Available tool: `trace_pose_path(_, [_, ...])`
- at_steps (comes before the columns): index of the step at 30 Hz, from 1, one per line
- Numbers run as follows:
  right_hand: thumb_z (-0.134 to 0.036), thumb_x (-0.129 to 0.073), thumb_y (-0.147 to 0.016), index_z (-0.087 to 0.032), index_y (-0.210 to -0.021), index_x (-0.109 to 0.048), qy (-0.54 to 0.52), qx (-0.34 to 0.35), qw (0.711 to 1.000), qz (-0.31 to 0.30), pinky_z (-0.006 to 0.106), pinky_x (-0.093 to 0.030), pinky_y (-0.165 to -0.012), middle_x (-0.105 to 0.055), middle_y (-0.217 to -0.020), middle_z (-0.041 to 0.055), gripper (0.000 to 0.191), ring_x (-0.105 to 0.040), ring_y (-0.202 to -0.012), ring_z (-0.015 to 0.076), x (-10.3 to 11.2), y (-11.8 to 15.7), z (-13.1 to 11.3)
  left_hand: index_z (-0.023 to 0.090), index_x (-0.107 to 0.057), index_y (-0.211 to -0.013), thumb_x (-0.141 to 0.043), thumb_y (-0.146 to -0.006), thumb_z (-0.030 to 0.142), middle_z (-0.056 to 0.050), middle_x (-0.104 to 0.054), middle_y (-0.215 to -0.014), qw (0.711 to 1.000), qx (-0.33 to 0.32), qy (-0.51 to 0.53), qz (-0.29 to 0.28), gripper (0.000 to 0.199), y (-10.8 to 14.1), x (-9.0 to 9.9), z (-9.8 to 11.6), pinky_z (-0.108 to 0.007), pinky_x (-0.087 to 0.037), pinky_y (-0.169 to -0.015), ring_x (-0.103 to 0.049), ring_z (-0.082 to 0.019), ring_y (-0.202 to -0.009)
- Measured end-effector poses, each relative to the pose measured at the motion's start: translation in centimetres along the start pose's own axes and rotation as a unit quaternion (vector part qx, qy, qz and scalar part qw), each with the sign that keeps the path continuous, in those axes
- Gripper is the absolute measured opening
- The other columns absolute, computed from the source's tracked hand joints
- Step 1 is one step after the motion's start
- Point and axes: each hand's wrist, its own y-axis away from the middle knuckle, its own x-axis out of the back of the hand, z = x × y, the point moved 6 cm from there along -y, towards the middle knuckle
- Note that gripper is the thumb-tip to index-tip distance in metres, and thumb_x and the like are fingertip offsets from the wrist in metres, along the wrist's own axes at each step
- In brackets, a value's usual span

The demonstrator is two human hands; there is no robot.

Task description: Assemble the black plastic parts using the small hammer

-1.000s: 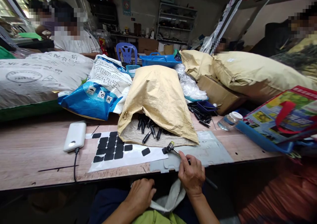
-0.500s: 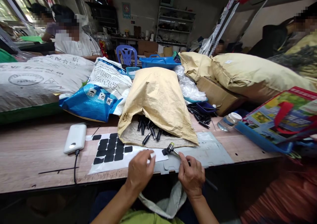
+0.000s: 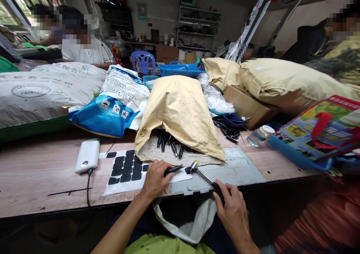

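A slim black pen-shaped piece (image 3: 173, 169) with a tapered tip is between the thumb and fingers of my left hand (image 3: 156, 179), over the front of the table. To its right lies a small hammer (image 3: 206, 178), its metal head with a yellow face on the grey board (image 3: 239, 173). My right hand (image 3: 232, 205) has thumb and fingers around the end of its dark handle, at the table edge. Beyond my hands, a tan woven sack (image 3: 180, 111) opens toward me, with several similar black pieces (image 3: 174, 149) in its mouth. A white sheet of black square stickers (image 3: 127, 168) lies partly behind my left hand.
A white power bank (image 3: 87, 156) with a cable sits at left. A lidded jar (image 3: 260, 135), a cardboard box (image 3: 249, 106) and a colourful bag (image 3: 320, 128) stand at right. Large sacks (image 3: 42, 93) line the back; other people sit beyond.
My left hand, empty before, now holds a black pen-shaped piece, and one at the sack's mouth is gone. My right hand has slid right and nearer me, along the hammer's handle to its end.
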Motion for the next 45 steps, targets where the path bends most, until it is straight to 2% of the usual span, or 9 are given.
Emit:
trace_pose_path(5, [-0.036, -0.045, -0.102, -0.028, -0.136, -0.059, -0.053, 0.004, 0.997, -0.06, 0.036, -0.054, -0.077, -0.066, -0.102, 0.0075, 0.038, -0.062, -0.089, 0.0232, -0.6, 0.1, 1.0, 0.024, -0.074, -0.098, -0.073, -0.084, 0.029, -0.004, -0.069, -0.095, 0.999, 0.003, 0.045, -0.022, 0.015, -0.3, -1.3, 0.3, -0.037, -0.038, -0.087, -0.058, -0.024, -0.098])
trace_pose_path(9, [-0.039, -0.042, -0.103, -0.025, -0.131, -0.06, -0.144, -0.048, 0.987, -0.06, 0.036, -0.059, -0.088, -0.07, -0.119, 0.0078, 0.036, -0.068, -0.106, 0.023, -0.1, 0.6, 0.6, 0.025, -0.076, -0.095, -0.076, -0.082, 0.031, -0.003, -0.068, -0.091, 0.998, 0.01, 0.059, -0.028, 0.014, -0.7, -1.5, 0.0, -0.037, -0.037, -0.088, -0.058, -0.024, -0.096])
trace_pose_path(12, [-0.039, -0.045, -0.102, -0.024, -0.133, -0.06, -0.217, -0.053, 0.973, -0.051, 0.036, -0.059, -0.095, -0.07, -0.128, 0.0087, 0.037, -0.068, -0.116, 0.0233, 0.6, 1.3, -1.4, 0.026, -0.077, -0.095, -0.077, -0.081, 0.03, -0.002, -0.069, -0.092, 0.997, 0.01, 0.061, -0.035, 0.015, -0.7, -1.5, -0.2, -0.037, -0.036, -0.088, -0.057, -0.023, -0.098])
trace_pose_path(18, [-0.029, -0.048, -0.101, -0.026, -0.141, -0.058, -0.305, -0.009, 0.948, -0.094, 0.03, -0.058, -0.1, -0.068, -0.135, 0.0057, 0.042, -0.066, -0.122, 0.0202, 0.7, 2.0, -6.4, 0.026, -0.076, -0.094, -0.078, -0.077, 0.026, -0.001, -0.07, -0.093, 0.995, 0.044, 0.08, -0.038, 0.016, -0.9, -1.7, -0.6, -0.037, -0.036, -0.089, -0.057, -0.023, -0.098])
trace_pose_path(26, [-0.027, -0.044, -0.103, -0.033, -0.152, -0.047, -0.307, -0.006, 0.945, -0.11, 0.026, -0.056, -0.099, -0.066, -0.135, 0.0044, 0.049, -0.066, -0.122, 0.0184, 1.0, 1.4, -8.5, 0.026, -0.076, -0.09, -0.08, -0.075, 0.027, 0.0, -0.07, -0.089, 0.993, 0.064, 0.086, -0.039, 0.016, -1.1, -1.9, -0.8, -0.036, -0.036, -0.087, -0.058, -0.022, -0.096])
trace_pose_path(30, [-0.028, -0.041, -0.104, -0.034, -0.15, -0.05, -0.287, -0.012, 0.95, -0.122, 0.025, -0.059, -0.091, -0.071, -0.123, 0.0046, 0.047, -0.071, -0.108, 0.0172, 0.7, 1.5, -8.6, 0.026, -0.075, -0.089, -0.081, -0.075, 0.027, 0.0, -0.069, -0.088, 0.994, 0.063, 0.084, -0.03, 0.015, -1.1, -1.7, -0.6, -0.036, -0.036, -0.087, -0.058, -0.022, -0.096])
trace_pose_path(36, [-0.028, -0.043, -0.103, -0.033, -0.152, -0.047, -0.283, -0.029, 0.952, -0.109, 0.026, -0.058, -0.092, -0.066, -0.133, 0.0061, 0.049, -0.068, -0.117, 0.0195, 0.9, 1.4, -7.8, 0.027, -0.077, -0.09, -0.081, -0.074, 0.026, 0.0, -0.07, -0.089, 0.993, 0.069, 0.088, -0.029, 0.017, -1.0, -1.8, -0.7, -0.036, -0.036, -0.088, -0.057, -0.023, -0.096])
trace_pose_path(41, [-0.028, -0.043, -0.103, -0.034, -0.149, -0.05, -0.273, -0.025, 0.955, -0.112, 0.022, -0.059, -0.085, -0.069, -0.127, 0.0039, 0.047, -0.071, -0.109, 0.0172, 0.6, 1.8, -7.5, 0.026, -0.077, -0.089, -0.08, -0.073, 0.025, 0.0, -0.071, -0.089, 0.995, 0.06, 0.082, -0.023, 0.016, -1.0, -1.8, -0.7, -0.036, -0.037, -0.087, -0.058, -0.022, -0.095])
trace_pose_path(45, [-0.032, -0.041, -0.104, -0.032, -0.148, -0.051, -0.24, -0.042, 0.965, -0.093, 0.023, -0.058, -0.082, -0.069, -0.128, 0.0045, 0.046, -0.07, -0.108, 0.0176, 0.8, 1.1, -6.1, 0.025, -0.076, -0.089, -0.079, -0.074, 0.026, -0.001, -0.07, -0.087, 0.996, 0.052, 0.075, -0.022, 0.015, -1.0, -1.8, -0.6, -0.037, -0.037, -0.087, -0.058, -0.022, -0.094])
